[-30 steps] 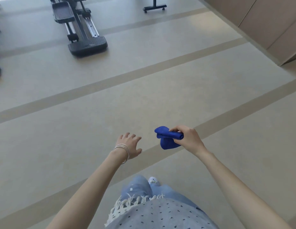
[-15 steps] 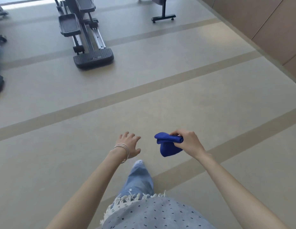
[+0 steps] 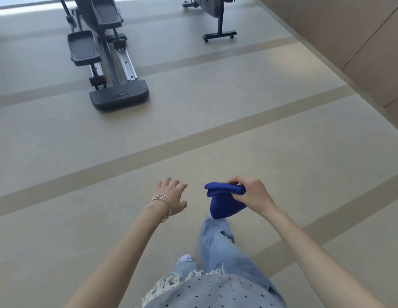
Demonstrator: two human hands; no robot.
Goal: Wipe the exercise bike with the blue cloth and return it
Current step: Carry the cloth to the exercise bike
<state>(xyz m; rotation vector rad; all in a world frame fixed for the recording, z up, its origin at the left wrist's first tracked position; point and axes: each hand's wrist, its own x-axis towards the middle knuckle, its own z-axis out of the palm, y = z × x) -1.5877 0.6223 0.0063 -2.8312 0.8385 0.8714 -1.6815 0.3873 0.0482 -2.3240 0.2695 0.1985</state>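
From my end, the right grip (image 3: 252, 196) is curled round the folded deep-blue cloth (image 3: 224, 205), pinching its rolled top edge while the rest hangs below, over the pale beige floor with darker stripes (image 3: 238, 152). The left grip (image 3: 171, 196) is spread with relaxed fingers and holds nothing; thin silver bangles (image 3: 163, 204) circle its wrist. Far ahead at the top edge stands what I take to be the dark grey exercise bike (image 3: 212, 7), mostly cut off. A black elliptical trainer with two footplates (image 3: 109, 63) sits to its left
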